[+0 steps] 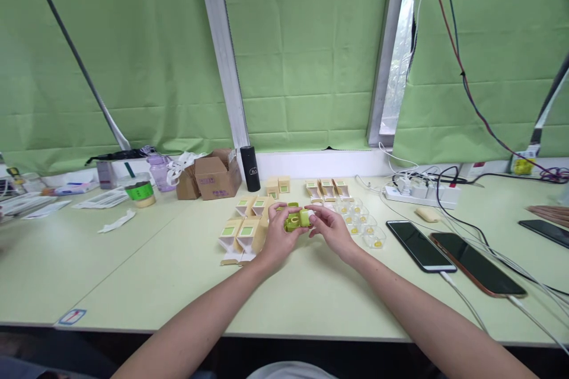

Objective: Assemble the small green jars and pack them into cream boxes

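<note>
Above the middle of the table my left hand [281,232] is closed around a small green plastic case [292,222], which has a round shape showing inside it. My right hand [332,230] pinches the right side of a green, lid-like part [304,218] with a white edge; whether it is joined to the case cannot be made out. Left of my hands stand several small tan cartons [246,237] with green squares on them, their flaps open. To the right lie several clear plastic trays [376,239] with small yellow pieces inside.
Behind are more small open cartons [328,189], a black bottle [249,169] and a brown cardboard box [217,175]. Two phones [420,246] with charging cables lie at the right, near a white power strip [422,194]. A cup [140,192] stands at the left.
</note>
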`<state>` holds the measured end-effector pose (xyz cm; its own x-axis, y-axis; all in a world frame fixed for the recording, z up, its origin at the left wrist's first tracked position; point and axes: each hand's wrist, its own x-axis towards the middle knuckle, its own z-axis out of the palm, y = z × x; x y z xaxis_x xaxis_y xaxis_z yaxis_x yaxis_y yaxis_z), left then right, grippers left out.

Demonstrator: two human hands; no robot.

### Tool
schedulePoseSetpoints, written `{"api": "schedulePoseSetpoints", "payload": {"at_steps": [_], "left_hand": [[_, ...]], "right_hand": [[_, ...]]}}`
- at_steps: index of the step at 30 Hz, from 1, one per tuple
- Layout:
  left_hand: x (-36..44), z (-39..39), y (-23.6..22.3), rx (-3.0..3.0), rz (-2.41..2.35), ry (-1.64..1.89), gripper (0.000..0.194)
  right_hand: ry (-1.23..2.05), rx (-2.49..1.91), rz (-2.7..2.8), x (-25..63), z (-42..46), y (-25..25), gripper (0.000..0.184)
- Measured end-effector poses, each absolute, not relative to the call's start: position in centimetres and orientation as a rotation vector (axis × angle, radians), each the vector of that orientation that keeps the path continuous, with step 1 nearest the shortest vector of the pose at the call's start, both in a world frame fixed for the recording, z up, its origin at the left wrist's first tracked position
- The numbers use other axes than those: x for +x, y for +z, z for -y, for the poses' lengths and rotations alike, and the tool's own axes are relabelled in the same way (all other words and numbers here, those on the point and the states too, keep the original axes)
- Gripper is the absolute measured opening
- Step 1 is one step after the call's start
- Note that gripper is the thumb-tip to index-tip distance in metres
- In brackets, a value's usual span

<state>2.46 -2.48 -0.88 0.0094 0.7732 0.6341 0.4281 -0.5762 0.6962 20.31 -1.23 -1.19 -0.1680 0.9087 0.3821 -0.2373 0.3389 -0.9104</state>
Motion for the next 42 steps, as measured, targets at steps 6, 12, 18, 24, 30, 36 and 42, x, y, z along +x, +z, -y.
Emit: {"api": "schedulePoseSetpoints", "payload": {"at_steps": [6,12,18,24,30,36,42], "left_hand": [[2.5,2.9,-0.3,2.316,-1.333,1.665,0.045],[2.5,3.3,-0.4,2.376,-1.36,1.744,0.049],[2.7,3.7,-0.6,2.411,-1.25,1.6,0.041],[2.6,3.5,-0.7,2.392,-1.171,1.492,0.046],[2.8,3.2,-0.7,2.037,-1.041,1.495,0.047],[3.3,2.0,-1.3,1.625,-0.863,1.441,0.056],[3.5,1.6,-1.6,1.498,-0.767,1.352,0.057]], "right_hand": [[1.122,-0.655,1.301,20.0,1.2,-1.1,0.053],[1.124,-0.645,1.209,19.6,1.6,-1.0,0.055],[1.15,-0.641,1.185,19.1,1.6,-1.4,0.059],[1.203,-0.649,1.209,18.9,2.1,-1.3,0.061],[1.013,-0.694,1.39,19.6,2.4,-1.0,0.052],[0.272,-0.799,1.752,21.0,2.6,-0.9,0.044],[-0.02,-0.84,1.95,20.9,2.4,-1.3,0.037]]}}
